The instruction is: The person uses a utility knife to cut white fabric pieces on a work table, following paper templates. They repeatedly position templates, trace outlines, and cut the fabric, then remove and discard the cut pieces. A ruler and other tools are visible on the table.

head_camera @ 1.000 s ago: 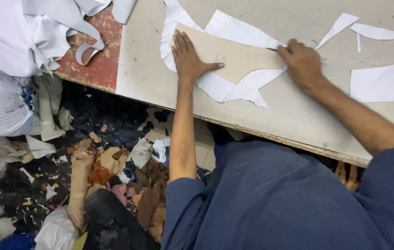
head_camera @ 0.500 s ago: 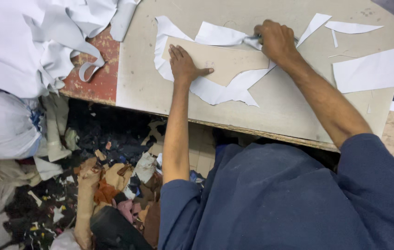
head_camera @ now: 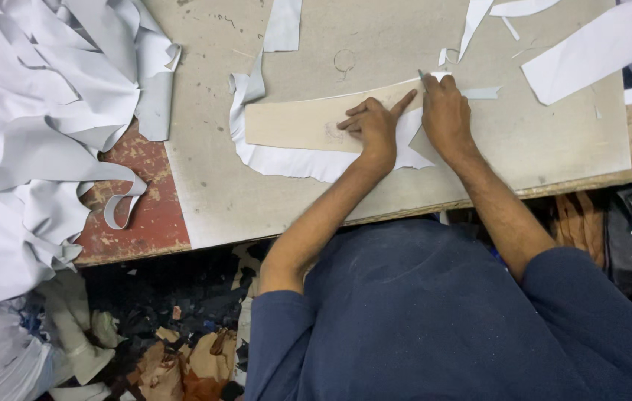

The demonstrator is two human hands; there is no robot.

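A tan curved cardboard pattern (head_camera: 294,122) lies on a white sheet of material (head_camera: 286,160) on the grey cutting board (head_camera: 212,193). My left hand (head_camera: 372,126) presses flat on the right part of the pattern, index finger stretched toward its tip. My right hand (head_camera: 446,111) sits just to the right, fist closed around a thin tool whose point (head_camera: 420,74) shows at the pattern's upper right end. The tool's body is hidden in the fist.
A big heap of white offcuts (head_camera: 41,141) covers the left side. White strips (head_camera: 591,44) lie at the board's far right. A red worn tabletop (head_camera: 145,215) shows under the board. Brown and white scraps (head_camera: 182,356) litter the dark floor below.
The view has shifted. My left hand moved from the pattern's left end to its right part. My right hand came down beside it at the pattern's right tip.
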